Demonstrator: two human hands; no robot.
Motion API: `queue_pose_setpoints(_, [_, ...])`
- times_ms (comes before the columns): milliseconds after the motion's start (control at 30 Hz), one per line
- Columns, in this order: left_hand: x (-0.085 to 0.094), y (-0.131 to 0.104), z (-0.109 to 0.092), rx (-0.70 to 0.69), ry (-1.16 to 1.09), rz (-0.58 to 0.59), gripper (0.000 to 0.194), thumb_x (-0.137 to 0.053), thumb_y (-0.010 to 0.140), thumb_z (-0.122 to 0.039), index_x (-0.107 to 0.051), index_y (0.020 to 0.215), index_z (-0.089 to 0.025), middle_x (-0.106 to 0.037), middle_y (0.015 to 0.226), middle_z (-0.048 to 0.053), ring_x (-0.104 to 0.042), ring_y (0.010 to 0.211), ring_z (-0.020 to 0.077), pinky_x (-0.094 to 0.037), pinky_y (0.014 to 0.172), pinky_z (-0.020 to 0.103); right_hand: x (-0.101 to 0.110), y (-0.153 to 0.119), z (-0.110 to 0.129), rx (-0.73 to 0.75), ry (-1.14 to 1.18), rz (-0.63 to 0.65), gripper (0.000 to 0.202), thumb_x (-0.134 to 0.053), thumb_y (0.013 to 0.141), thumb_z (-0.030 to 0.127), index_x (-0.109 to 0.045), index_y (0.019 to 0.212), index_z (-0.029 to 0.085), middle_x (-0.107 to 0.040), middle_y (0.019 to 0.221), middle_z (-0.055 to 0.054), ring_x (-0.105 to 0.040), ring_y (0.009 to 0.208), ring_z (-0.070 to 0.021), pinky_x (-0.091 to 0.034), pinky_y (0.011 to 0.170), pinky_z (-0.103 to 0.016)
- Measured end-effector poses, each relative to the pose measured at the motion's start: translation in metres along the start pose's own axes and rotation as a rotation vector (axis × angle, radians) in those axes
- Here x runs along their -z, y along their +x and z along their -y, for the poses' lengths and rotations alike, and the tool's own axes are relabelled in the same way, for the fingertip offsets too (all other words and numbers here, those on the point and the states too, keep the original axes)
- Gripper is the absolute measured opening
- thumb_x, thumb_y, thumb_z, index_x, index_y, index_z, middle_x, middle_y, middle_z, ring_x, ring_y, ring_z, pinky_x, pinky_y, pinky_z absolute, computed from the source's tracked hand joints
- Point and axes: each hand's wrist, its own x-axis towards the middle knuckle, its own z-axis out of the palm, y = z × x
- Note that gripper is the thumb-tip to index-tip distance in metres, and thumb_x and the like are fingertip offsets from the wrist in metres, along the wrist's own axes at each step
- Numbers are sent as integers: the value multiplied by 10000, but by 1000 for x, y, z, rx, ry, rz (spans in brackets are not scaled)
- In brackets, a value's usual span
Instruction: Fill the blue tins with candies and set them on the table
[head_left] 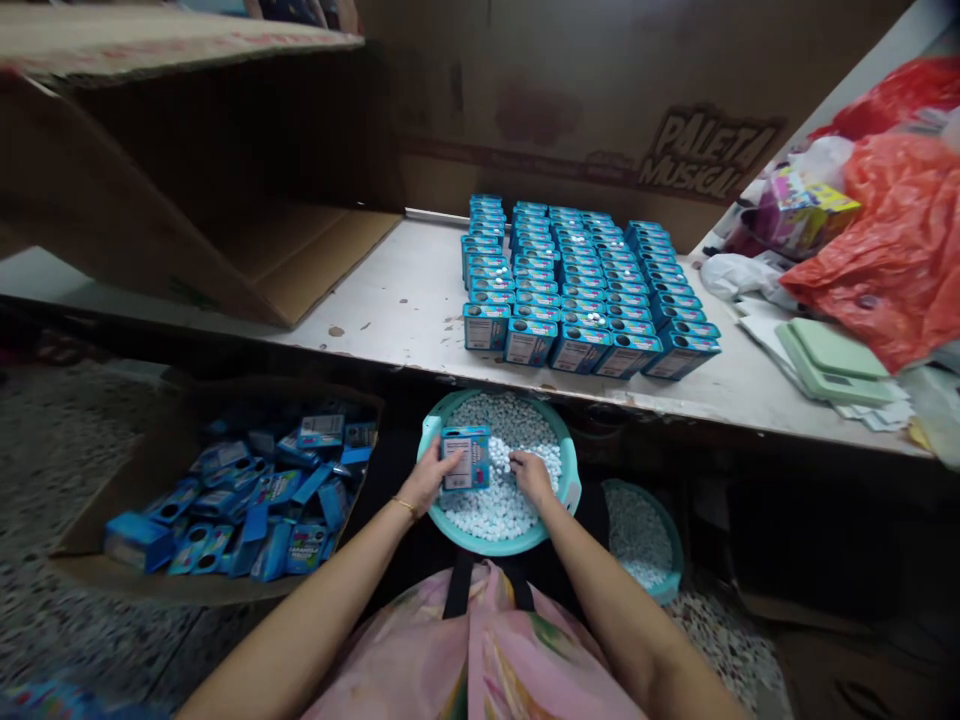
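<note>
My left hand grips a small blue box with a printed pale panel, tilted above a turquoise basin. Small white round candies fill much of the basin. My right hand is at the candies, to the right of the box and apart from it. Its fingers are curled together with some white candies at their tips; how many is hidden. On the table ahead stand several rows of similar blue boxes, with loose white candies on top of a few.
At the left, a carton holds many loose blue boxes. A second basin of candies sits low on the right. Large cardboard boxes stand on the white table. A green scale and red plastic bags lie at the right.
</note>
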Motion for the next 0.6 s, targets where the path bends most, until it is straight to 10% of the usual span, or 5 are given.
queue_pose_setpoints(200, [31, -17, -20, -301, 431, -151, 493, -706, 610, -328, -545, 1055, -187, -617, 964, 32, -579, 899, 210, -445, 856, 345, 52, -17, -5, 39, 72, -52, 281, -425, 805, 210, -668, 945, 185, -680, 876, -21, -571, 828, -164, -406, 733, -232])
queue_pose_setpoints(600, [-4, 3, 12, -507, 824, 42, 429, -573, 676, -205, -516, 1101, -197, -575, 1082, 51, -519, 1021, 216, -384, 931, 377, 133, -57, 79, 213, -504, 77, 276, -445, 776, 128, -669, 882, 248, -685, 895, -47, -604, 897, -188, -406, 716, -242])
